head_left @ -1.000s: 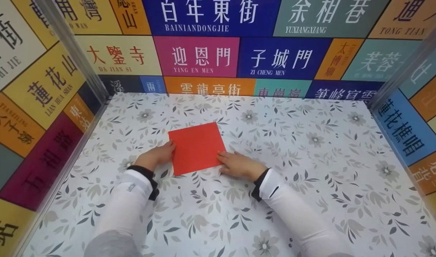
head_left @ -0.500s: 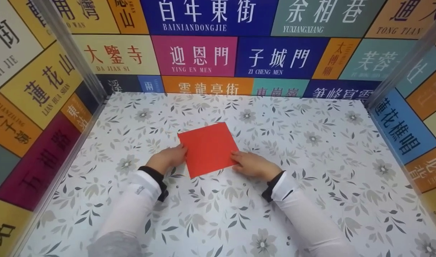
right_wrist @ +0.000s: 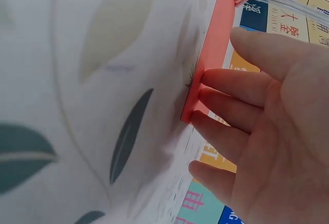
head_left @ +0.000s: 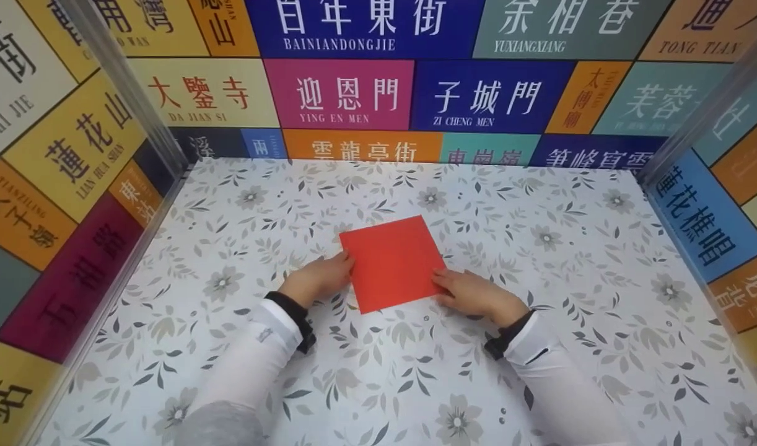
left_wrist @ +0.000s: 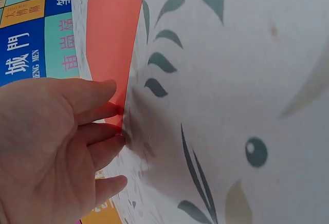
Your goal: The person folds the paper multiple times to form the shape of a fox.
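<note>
where the floral-printed white desk (head_left: 397,387) stretches out flat, one thin, smooth, square sheet of red paper (head_left: 394,265) lies slightly turned near its middle. on either side of it, the left hand (head_left: 316,279), fingers loosely extended, touches the left edge with its fingertips, and the right hand (head_left: 477,294), fingers nearly straight and thumb spread away, touches the right edge. two white fabric sleeves (head_left: 248,371) meet two black wristbands (head_left: 292,311). rectangular coloured wall panels (head_left: 340,93) rise on three sides.
</note>
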Available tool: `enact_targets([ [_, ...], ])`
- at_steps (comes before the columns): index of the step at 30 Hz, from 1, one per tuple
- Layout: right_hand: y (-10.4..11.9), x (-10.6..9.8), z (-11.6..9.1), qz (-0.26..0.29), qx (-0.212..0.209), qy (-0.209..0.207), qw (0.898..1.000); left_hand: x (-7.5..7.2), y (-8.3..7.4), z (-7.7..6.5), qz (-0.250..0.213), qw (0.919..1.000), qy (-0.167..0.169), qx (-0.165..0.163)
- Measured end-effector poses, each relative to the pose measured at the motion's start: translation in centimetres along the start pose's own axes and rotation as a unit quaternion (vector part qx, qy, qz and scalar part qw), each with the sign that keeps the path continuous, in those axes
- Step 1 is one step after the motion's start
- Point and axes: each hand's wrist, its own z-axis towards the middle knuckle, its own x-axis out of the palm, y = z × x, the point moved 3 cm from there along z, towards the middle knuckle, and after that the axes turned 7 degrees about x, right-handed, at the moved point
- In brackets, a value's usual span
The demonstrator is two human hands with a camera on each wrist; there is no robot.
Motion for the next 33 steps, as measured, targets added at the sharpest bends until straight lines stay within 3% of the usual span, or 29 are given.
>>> enact_targets([
  [9, -1.2, 0.8, -3.0, -0.004, 0.012, -0.024, 1.0, 1.4, -2.1, 0.8, -0.006, 0.9994, 0.0, 0.033],
  [16, -1.8, 2.1, -5.3, -0.006, 0.009, -0.045, 0.999, 2.6, -3.8, -0.2, -0.009, 0.9987, -0.017, 0.047],
  [27, -1.9, 3.2, -8.2, 0.014, 0.015, -0.091, 0.996, 4.3, -5.4, -1.2, 0.028, 0.9976, -0.031, 0.054],
  [33, -2.1, 3.9, -9.2, 0.028, 0.029, -0.094, 0.995, 5.0, -6.2, -2.3, 0.049, 0.9953, -0.054, 0.063],
])
